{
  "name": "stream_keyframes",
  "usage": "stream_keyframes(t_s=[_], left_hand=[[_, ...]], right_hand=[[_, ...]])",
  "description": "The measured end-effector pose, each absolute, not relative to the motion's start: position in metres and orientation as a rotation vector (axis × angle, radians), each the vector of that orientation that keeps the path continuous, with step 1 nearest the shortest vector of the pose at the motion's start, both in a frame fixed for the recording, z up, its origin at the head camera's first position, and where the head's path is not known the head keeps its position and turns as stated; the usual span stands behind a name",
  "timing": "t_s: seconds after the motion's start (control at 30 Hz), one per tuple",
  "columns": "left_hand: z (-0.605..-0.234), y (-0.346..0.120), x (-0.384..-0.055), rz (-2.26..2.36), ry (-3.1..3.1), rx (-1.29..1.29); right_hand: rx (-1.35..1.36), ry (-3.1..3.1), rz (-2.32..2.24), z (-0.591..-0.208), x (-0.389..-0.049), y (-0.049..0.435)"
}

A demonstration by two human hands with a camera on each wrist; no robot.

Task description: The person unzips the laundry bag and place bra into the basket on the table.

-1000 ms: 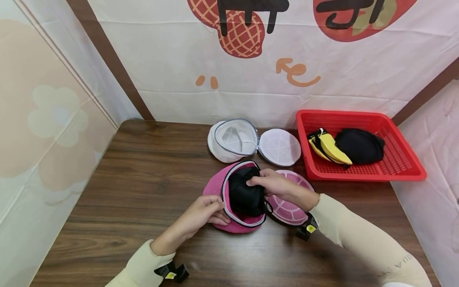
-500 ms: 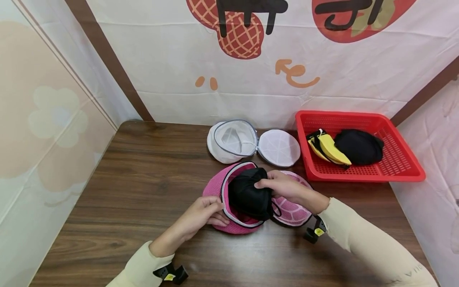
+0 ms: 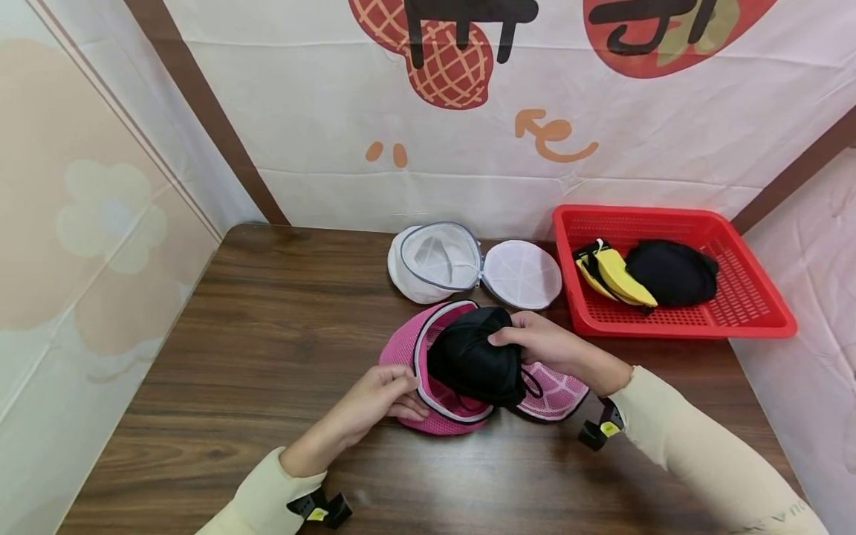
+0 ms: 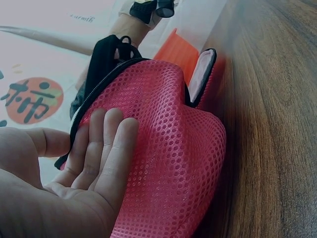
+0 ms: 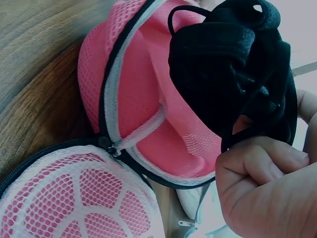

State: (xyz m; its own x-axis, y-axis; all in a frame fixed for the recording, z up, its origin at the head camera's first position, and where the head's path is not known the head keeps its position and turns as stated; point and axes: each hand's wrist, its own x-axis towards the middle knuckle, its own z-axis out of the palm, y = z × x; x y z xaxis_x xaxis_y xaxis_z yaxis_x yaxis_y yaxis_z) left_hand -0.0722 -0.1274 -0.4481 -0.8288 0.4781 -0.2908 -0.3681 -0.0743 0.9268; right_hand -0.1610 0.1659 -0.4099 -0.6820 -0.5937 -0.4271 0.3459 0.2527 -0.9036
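Note:
A pink mesh laundry bag (image 3: 403, 343) stands unzipped on the table, its round lid (image 3: 556, 395) folded out to the right. My left hand (image 3: 376, 399) pinches the bag's near-left rim; in the left wrist view the thumb meets the zipper edge while the fingers lie along the outer mesh (image 4: 163, 148). A folded black bra (image 3: 473, 360), cup-shaped with a thin strap loop, is gripped at its right side by my right hand (image 3: 545, 345). The bra sits partly in the bag's mouth and partly over the lid. The right wrist view shows its straps (image 5: 257, 99) bunched above my curled fingers.
Behind the pink bag, a white mesh laundry bag (image 3: 409, 279) lies unzipped, its lid (image 3: 523, 275) laid out beside it. A red basket (image 3: 675, 329) at the back right holds a yellow-and-black folded garment (image 3: 618, 276) and a black cup-shaped one (image 3: 672, 273).
My right hand has moved to the right, drawing the black bra partway out of the pink bag and over its lid. My left hand has stayed at the rim.

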Motion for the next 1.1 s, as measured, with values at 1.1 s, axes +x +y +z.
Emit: stream_keyframes(t_s=[1.1], left_hand=[[-0.446, -0.127, -0.072, 1.950, 1.639, 0.139]], right_hand=[[-0.413, 1.613, -1.703, -0.380, -0.174, 0.222]])
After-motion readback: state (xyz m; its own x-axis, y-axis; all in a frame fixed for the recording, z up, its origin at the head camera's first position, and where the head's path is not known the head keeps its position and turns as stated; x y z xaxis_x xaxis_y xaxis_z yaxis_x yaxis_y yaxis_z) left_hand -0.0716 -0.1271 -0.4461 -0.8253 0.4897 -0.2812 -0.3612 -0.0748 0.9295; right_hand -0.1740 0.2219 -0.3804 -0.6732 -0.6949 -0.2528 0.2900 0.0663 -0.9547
